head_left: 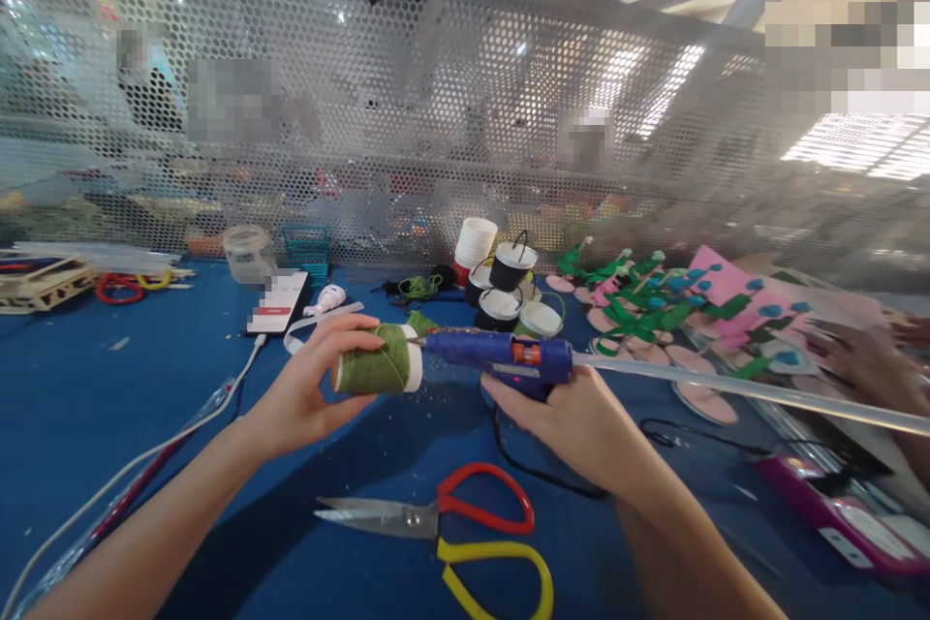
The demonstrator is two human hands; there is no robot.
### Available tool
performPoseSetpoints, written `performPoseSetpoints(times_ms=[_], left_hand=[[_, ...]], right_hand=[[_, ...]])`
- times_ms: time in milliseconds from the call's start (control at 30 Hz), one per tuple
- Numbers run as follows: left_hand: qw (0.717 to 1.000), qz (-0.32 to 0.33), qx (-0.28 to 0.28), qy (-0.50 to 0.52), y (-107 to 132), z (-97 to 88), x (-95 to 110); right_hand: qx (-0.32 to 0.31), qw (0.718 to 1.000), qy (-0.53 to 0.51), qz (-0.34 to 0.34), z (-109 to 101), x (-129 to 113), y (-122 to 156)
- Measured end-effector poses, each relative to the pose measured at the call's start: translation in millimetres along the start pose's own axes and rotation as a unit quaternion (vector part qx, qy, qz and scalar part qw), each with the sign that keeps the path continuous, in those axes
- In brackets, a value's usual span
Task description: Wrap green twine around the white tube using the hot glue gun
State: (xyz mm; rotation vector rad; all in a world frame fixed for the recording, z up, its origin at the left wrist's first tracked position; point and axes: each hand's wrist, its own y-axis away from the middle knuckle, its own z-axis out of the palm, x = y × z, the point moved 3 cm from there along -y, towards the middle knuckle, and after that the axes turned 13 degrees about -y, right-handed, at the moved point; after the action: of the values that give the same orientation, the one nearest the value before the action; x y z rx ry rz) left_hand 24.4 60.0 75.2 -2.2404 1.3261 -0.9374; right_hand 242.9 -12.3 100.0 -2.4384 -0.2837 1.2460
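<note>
My left hand [309, 383] is closed round a small cup wrapped in green yarn [374, 360], held sideways with its white rim facing right. In my right hand [567, 417] is a blue hot glue gun [494, 356], its nozzle pointing left and meeting the cup near the rim. A long clear glue stick [727, 381] runs out of the gun's back to the right. Some loose green yarn [421, 321] shows behind the cup. Below both hands lie open scissors [414, 515] with one red and one yellow handle.
Behind stand stacked white cups [476, 242] and yarn-wrapped cups [500, 305]. Green and pink craft pieces [639, 310] cover the right side, where another person's hand [864, 368] reaches in. A phone [280, 302] with a white cable lies left; a purple power strip [835, 513] lies right.
</note>
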Motion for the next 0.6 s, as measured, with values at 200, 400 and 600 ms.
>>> performPoseSetpoints(times_ms=[200,400,600], left_hand=[[0.999,0.017,-0.009,-0.039,0.3,-1.2,3.8],[0.998,0.032,-0.021,-0.052,0.3,-0.7,6.0],[0.995,0.045,-0.036,-0.077,-0.4,0.2,8.3]], right_hand=[[-0.004,1.000,-0.017,0.006,0.0,5.7,-1.7],[0.003,0.999,-0.035,0.014,1.0,5.0,-4.2],[-0.009,0.995,-0.075,0.061,3.5,6.1,-7.5]])
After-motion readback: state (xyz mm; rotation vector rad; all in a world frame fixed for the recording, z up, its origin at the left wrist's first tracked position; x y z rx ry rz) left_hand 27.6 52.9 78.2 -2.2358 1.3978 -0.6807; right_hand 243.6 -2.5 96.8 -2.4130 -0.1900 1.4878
